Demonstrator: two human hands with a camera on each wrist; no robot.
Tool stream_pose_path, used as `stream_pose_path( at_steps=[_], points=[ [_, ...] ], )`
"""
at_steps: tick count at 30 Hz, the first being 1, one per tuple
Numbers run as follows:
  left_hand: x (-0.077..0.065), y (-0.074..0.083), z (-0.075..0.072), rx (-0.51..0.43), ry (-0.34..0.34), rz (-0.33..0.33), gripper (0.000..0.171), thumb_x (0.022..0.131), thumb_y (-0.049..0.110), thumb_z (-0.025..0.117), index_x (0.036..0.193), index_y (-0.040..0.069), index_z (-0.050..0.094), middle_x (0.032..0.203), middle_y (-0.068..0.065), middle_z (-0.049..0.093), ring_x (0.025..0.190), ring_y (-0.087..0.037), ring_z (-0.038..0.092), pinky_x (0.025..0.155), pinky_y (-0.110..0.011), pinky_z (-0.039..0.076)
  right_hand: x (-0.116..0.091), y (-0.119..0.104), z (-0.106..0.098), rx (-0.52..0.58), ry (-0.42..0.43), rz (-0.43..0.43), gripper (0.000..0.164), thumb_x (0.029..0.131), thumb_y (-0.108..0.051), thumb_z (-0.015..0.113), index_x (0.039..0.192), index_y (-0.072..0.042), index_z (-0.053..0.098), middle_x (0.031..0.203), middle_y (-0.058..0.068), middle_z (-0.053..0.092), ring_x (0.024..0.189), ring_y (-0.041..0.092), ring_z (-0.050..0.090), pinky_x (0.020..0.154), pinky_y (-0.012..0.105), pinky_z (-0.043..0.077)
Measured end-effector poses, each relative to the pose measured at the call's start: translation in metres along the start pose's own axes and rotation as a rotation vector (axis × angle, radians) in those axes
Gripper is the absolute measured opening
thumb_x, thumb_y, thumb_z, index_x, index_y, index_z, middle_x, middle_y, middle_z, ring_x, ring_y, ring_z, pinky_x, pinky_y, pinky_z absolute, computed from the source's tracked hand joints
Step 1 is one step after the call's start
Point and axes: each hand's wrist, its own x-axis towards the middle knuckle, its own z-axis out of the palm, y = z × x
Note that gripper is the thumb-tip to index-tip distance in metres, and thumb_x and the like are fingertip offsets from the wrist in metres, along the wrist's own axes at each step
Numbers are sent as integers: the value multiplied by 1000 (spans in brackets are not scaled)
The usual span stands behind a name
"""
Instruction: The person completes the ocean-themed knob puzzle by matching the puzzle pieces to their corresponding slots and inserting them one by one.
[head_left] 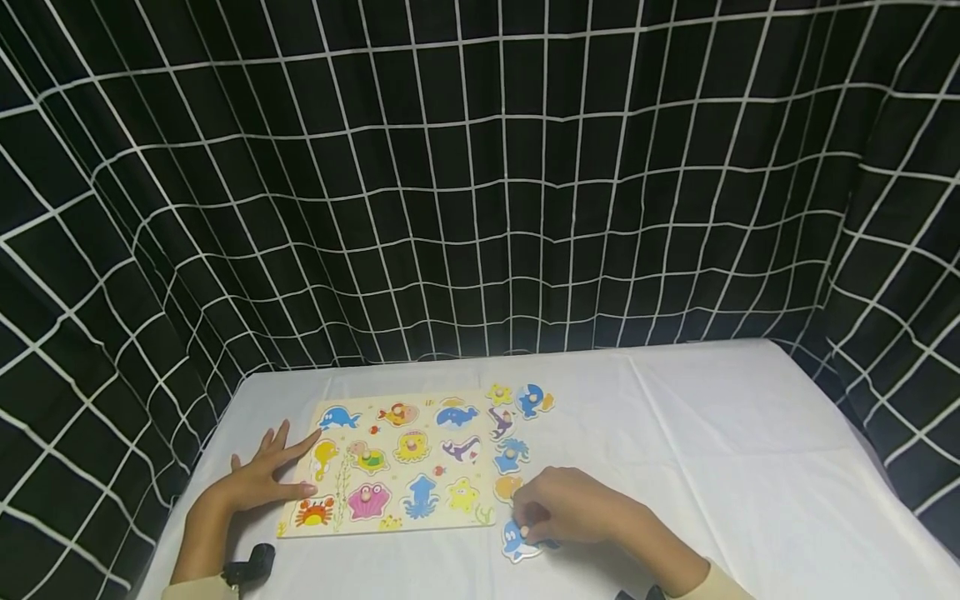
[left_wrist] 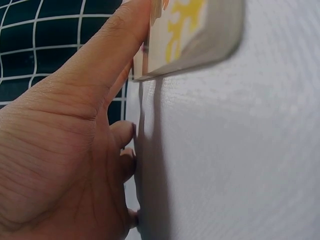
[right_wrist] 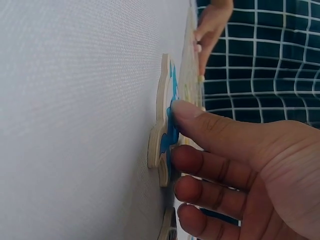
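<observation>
A wooden peg puzzle board [head_left: 397,529] with sea-animal pictures lies flat on the table. My left hand [head_left: 262,475] spreads its fingers over the board's left side, with the thumb along the edge near the crab picture [head_left: 314,512]. In the left wrist view, that thumb rests at the board's corner [left_wrist: 220,47]. To the right of the board, my right hand [head_left: 566,507] pinches a blue dolphin puzzle piece [head_left: 516,546] from above. The right wrist view shows thumb and curled fingers at this piece [right_wrist: 166,100]; its knob is hidden.
More loose pieces lie along the board's right edge: a yellow starfish [head_left: 498,394], a blue whale [head_left: 528,400], a purple shark [head_left: 501,423], a blue squid [head_left: 513,455] and an orange piece [head_left: 506,487]. A white cloth [head_left: 712,467] covers the table. A black gridded curtain [head_left: 480,208] surrounds it.
</observation>
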Motion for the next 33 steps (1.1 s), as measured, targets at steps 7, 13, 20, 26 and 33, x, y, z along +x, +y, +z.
stream_pose_path(
  at_steps=[7,13,20,26,33],
  points=[
    [3,-7,4,7,15,-28,103,72,68,77,156,25,36,165,-31,1,149,-55,-9,97,-82,-22,-1,-4,-2,27,-31,6,13,87,-24,80,85,-31,70,77,-25,62,72,-3,53,74,25,49],
    [4,-9,4,19,28,-17,100,73,66,77,157,29,35,165,-31,2,149,-56,-8,97,-83,-21,-1,-4,-3,23,-29,-14,11,89,-24,78,87,-31,70,79,-26,63,72,-3,53,75,25,48],
    [2,-5,3,3,6,-4,97,75,70,74,157,39,33,166,-29,-1,149,-55,-10,96,-84,-21,0,-3,-3,78,-8,-54,8,91,-26,76,89,-30,70,79,-26,63,71,-4,55,76,23,50],
    [3,-6,4,8,12,-11,97,76,65,76,157,33,34,166,-29,0,149,-56,-9,97,-83,-21,6,-7,-5,93,19,-62,5,93,-28,74,92,-29,69,72,-24,58,66,-3,51,69,20,47],
    [6,-14,7,7,13,-13,97,74,69,75,157,38,34,166,-28,-1,150,-54,-10,97,-83,-22,21,-21,-16,66,42,-93,4,95,-30,72,95,-27,69,65,-19,53,63,-1,45,63,20,41]
  ],
)
